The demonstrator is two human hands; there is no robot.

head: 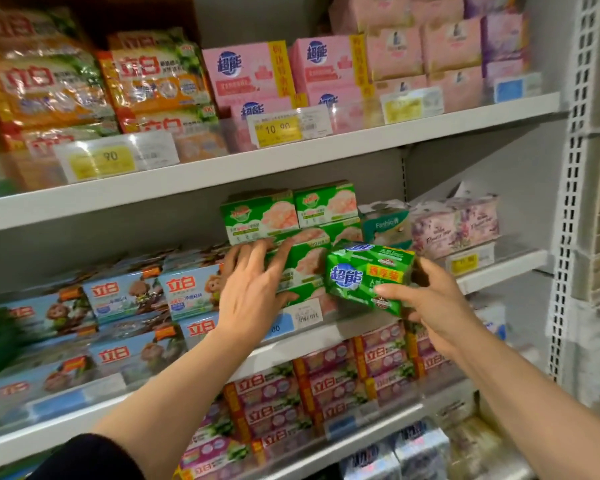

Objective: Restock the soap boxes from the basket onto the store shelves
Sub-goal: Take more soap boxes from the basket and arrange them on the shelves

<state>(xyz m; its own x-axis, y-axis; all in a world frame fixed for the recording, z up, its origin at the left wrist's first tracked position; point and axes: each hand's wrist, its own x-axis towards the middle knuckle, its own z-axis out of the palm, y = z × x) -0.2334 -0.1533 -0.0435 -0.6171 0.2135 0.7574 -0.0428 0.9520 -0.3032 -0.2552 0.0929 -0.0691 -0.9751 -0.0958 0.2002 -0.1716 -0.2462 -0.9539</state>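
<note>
My right hand (430, 299) grips a green soap pack (368, 275) with blue and white lettering, held in front of the middle shelf (492, 271). My left hand (253, 282) reaches to a stack of green soap boxes with pink pictures (291, 220) on that shelf; its fingers are spread and touch the front of a lower box (309, 265). The green pack is tilted and sits just right of that stack. No basket is in view.
Blue soap packs (125, 296) fill the shelf to the left. Pink boxes (250, 74) and orange packs (49, 88) stand on the upper shelf. Floral boxes (454, 223) sit at the right. Pink packs (326, 386) fill the lower shelf. A perforated upright (568, 202) bounds the right side.
</note>
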